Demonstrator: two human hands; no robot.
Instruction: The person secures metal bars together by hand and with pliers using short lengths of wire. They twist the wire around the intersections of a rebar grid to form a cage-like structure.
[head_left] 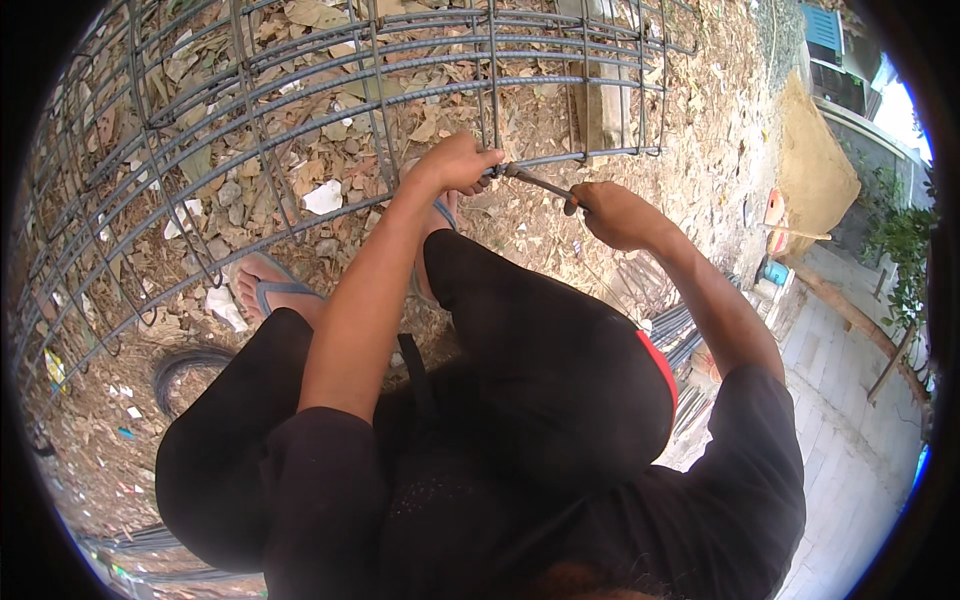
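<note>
A cage of grey steel rebar [300, 110] lies on leaf-strewn ground in front of me. My left hand [455, 162] is closed around a rebar crossing at the cage's near edge. My right hand [612, 212] grips the handle of a thin metal tie tool [540, 183], whose tip reaches the same crossing beside my left fingers. My knees in dark trousers are below the hands, and my feet in blue sandals [272, 290] stand on the ground under the bars.
A coil of dark wire [185, 365] lies at lower left. Loose rebar lengths [680, 330] lie to the right beside a paved strip [850, 400]. A sand pile [815, 170], a wooden stick and small containers sit at the far right.
</note>
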